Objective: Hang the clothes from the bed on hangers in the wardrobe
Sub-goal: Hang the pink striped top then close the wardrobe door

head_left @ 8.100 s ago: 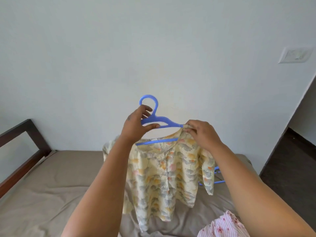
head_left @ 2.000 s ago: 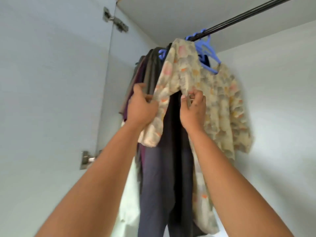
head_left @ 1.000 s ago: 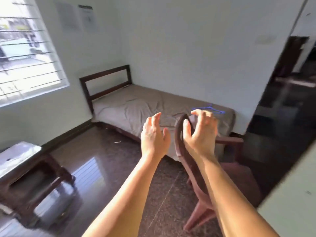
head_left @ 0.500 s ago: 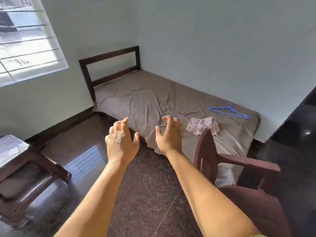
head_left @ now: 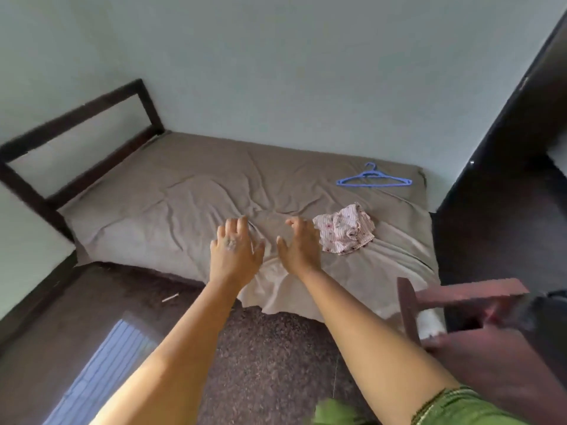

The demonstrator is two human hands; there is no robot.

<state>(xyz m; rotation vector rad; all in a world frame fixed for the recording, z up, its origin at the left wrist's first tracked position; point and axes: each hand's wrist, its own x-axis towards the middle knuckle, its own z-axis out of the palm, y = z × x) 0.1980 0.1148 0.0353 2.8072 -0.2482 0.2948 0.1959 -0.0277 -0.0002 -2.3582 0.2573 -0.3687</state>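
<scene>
Pink-striped cloth, a small crumpled garment [head_left: 345, 233], lies on the bed [head_left: 184, 191] just right of the person's right hand [head_left: 299, 246]; the blue hanger [head_left: 373, 178] sits farther back near the wall. I'd say the sensible move is to lift the garment by its shoulders or waistband and shake it flat before threading the hanger through. Both arms reach forward over the bed's edge, the left hand [head_left: 234, 250] beside the right, fingers of both spread and loosely bent, holding nothing.

Home bedroom: bed [head_left: 184, 191], chair [head_left: 460, 305].
</scene>
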